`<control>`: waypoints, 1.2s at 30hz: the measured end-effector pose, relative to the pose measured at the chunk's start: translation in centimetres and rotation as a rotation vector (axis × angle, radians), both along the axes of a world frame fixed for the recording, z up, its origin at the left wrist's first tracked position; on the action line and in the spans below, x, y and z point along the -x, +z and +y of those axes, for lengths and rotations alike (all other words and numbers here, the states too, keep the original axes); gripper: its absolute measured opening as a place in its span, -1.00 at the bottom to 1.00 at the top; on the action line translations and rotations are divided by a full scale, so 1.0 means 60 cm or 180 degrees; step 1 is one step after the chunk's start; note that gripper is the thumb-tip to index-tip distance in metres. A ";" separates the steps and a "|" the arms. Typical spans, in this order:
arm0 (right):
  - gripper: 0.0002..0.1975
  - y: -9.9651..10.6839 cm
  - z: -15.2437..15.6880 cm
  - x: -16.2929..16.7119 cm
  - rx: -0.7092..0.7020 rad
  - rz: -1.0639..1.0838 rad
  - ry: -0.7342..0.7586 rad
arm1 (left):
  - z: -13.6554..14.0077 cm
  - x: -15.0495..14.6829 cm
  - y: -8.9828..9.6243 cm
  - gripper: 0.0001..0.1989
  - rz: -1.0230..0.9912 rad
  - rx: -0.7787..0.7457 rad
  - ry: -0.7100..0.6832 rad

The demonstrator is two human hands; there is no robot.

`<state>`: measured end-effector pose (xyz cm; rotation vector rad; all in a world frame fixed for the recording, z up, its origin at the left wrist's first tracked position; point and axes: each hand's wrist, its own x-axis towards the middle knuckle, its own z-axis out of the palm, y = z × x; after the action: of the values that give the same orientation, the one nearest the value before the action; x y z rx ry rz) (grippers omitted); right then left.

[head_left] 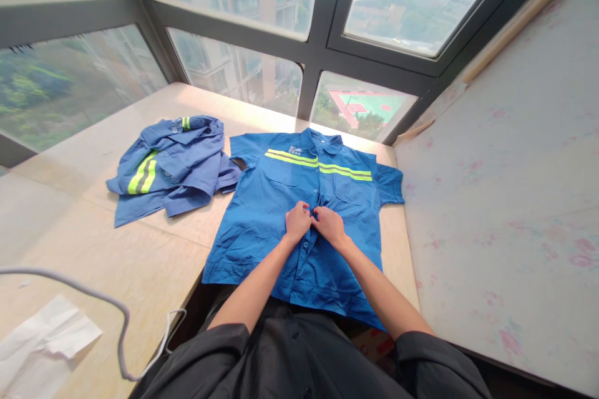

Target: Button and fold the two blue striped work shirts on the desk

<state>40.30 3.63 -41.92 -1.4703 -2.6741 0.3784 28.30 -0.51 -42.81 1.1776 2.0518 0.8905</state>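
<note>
A blue short-sleeved work shirt (281, 199) with a yellow and grey reflective band across the chest lies spread face up, collar away from me. My left hand (298, 222) and my right hand (328, 224) meet at its front placket, a little below the chest pockets. Both hands have their fingers closed in a pinch on the placket cloth. A button shows above my hands and another below them; whatever is between my fingertips is mostly hidden. The shirt's lower hem hangs over the near edge of the ledge.
A second blue shirt (187, 168) lies crumpled on the pale ledge (173, 243) to the left. A grey cable (124, 324) and a white sheet of paper (51, 336) are at the near left. Windows stand behind, and a floral wall (505, 199) bounds the right side.
</note>
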 end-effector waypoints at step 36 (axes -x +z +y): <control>-0.44 -0.081 -0.019 -0.143 -0.0825 0.0086 0.0002 | -0.125 -0.003 -0.037 -0.30 0.1814 -0.0537 -0.1442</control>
<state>48.89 2.48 -46.76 -1.3770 -2.5840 0.0472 28.48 -7.99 -45.01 2.0740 2.0015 0.5485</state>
